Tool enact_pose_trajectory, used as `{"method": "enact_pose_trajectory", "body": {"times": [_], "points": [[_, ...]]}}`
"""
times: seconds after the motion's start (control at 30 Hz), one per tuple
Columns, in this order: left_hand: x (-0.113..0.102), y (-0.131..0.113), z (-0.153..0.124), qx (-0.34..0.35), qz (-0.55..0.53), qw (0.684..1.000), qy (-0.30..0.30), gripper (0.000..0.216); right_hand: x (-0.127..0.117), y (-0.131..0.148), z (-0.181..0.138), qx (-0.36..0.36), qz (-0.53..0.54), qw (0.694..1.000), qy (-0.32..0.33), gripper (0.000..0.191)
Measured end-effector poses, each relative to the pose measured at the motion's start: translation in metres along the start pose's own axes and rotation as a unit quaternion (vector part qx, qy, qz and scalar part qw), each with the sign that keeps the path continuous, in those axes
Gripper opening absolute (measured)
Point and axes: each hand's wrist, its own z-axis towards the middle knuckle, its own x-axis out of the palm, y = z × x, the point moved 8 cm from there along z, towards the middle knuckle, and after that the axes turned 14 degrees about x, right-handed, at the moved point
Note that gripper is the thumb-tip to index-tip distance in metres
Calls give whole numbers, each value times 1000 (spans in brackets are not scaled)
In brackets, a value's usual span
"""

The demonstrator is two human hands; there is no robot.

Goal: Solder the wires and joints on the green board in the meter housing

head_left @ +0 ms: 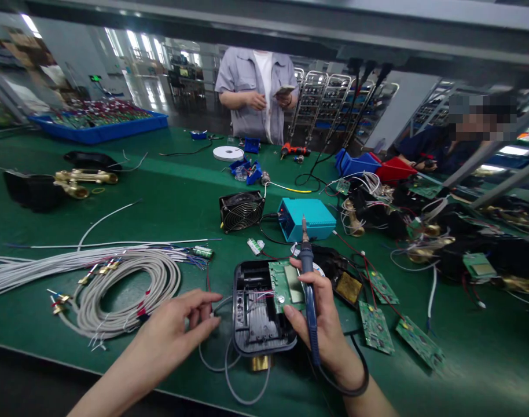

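At lower centre, the right hand point(323, 315) grips the iron point(307, 272) tip-up and steadies the board point(286, 285) in the housing point(258, 315), while the left hand point(184, 318) pinches a wire point(212, 310); a slip could scorch the wire or fingers.

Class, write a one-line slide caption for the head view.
Right hand grips a blue-handled soldering iron beside a green circuit board on a black plastic housing; left hand pinches grey wire.
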Motion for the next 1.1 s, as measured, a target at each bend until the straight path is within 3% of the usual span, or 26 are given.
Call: {"method": "enact_pose_trajectory", "body": {"times": [0.1,0.2,0.33,0.47,0.63,0.73,0.83,0.97,1.03,1.07,1.1], "points": [[29,0,-8,-9,-26,997,73,33,1,-2,0,-2,0,1000,-4,37],[43,-7,-4,-13,-31,999,37,26,1,-9,-1,9,7,1000,-18,36],[41,1,5,-62,-56,995,-51,46,-3,-22,1,0,25,999,-38,39],[50,14,15,-81,-82,992,-57,17,-5,-30,4,-36,41,998,-26,43],[63,29,25,-97,-118,986,-62,15,-5,-30,4,-62,21,998,-25,44],[47,24,26,-80,-102,990,-63,13,-4,-29,5,-72,9,997,-30,43],[9,18,19,-58,-40,993,-99,16,-3,-26,5,-81,-4,996,-35,40],[-27,24,-15,-10,47,985,-167,16,-4,-18,3,-70,-40,995,-55,35],[-33,18,-39,104,136,960,-224,17,-4,-15,2,-59,-60,995,-53,34],[-28,15,-50,160,168,946,-225,18,-4,-13,1,-58,-66,995,-52,34],[-22,19,-57,170,190,945,-206,21,-4,-13,0,-57,-67,995,-55,35]]}}
